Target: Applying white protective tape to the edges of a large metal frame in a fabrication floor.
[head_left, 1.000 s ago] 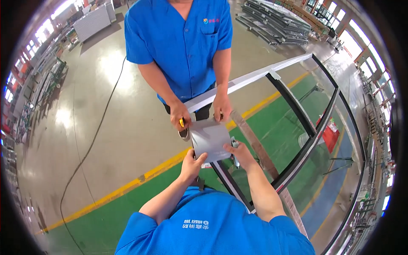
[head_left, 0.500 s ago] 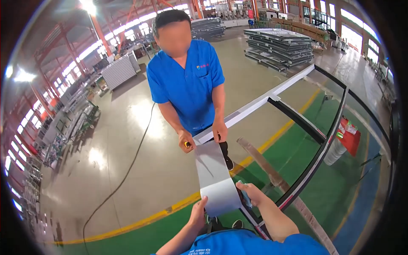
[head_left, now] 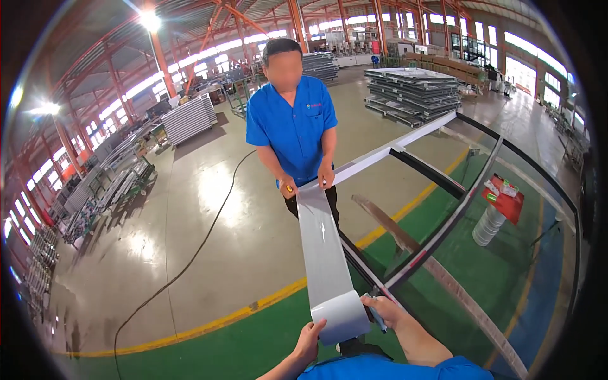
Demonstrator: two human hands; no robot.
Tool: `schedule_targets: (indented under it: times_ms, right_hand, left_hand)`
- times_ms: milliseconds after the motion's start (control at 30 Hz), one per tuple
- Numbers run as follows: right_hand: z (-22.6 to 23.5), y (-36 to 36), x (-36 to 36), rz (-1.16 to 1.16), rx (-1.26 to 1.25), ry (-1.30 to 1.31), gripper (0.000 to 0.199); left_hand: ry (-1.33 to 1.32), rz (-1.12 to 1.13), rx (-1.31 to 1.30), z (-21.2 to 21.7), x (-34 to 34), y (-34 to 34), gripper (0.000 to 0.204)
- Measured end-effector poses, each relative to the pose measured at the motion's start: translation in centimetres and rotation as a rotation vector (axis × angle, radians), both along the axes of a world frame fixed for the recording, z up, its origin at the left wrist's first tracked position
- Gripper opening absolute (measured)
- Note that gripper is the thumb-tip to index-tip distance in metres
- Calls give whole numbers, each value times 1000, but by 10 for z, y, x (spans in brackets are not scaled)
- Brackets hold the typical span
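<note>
A wide roll of pale grey film (head_left: 341, 318) is held low in front of me. My left hand (head_left: 308, 342) grips its left end, thumb on top. At the other end, my right hand (head_left: 386, 310) is closed on the roll's edge, with a small blue-grey thing (head_left: 379, 322) under its fingers that I cannot make out. From the roll a taut strip of film (head_left: 323, 244) runs away to a co-worker (head_left: 291, 130). Both of the co-worker's hands pinch its far end at the corner of a large frame (head_left: 373, 159); one also has a small yellow item (head_left: 289, 188).
The frame's dark bars (head_left: 437, 174) extend to the right, over a wooden beam (head_left: 437, 269). Beneath it stands a white bucket-like stack (head_left: 487, 227) with a red sheet on top. A black cable (head_left: 206, 218) crosses the floor at left. Stacked frames (head_left: 411, 95) lie behind.
The roll has come back toward me in both hands, and the film between it and the co-worker is much longer. The co-worker and the frame corner now appear farther off.
</note>
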State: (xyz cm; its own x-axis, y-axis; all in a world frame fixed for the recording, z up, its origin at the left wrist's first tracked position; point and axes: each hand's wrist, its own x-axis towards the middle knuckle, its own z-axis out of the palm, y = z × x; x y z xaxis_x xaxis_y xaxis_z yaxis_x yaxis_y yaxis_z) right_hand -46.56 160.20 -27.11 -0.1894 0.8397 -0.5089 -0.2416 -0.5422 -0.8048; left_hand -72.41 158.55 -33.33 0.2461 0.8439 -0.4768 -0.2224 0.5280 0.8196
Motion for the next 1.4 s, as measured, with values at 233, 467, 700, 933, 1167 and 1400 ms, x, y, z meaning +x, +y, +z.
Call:
schedule_targets:
  times_ms: [233, 467, 700, 933, 1167, 1400]
  right_hand:
    - [1, -113, -21, -4, -62, 40, 43]
    - [-13, -207, 11, 125, -21, -16, 45]
    - [-5, -343, 70, 75, 54, 19, 54]
    - [8, -495, 139, 153, 78, -265, 59]
    - [19, -644, 163, 70, 75, -351, 55]
    - [18, -769, 196, -22, 48, -178, 48]
  left_hand:
    - [36, 100, 34, 24, -9, -133, 58]
    - [70, 195, 97, 24, 20, -240, 59]
    - [-55, 160, 99, 40, 85, -371, 55]
    - [-51, 150, -43, 51, 143, -518, 52]
    - [17, -71, -29, 55, 157, -654, 50]
    - [-147, -134, 20, 51, 187, -777, 52]
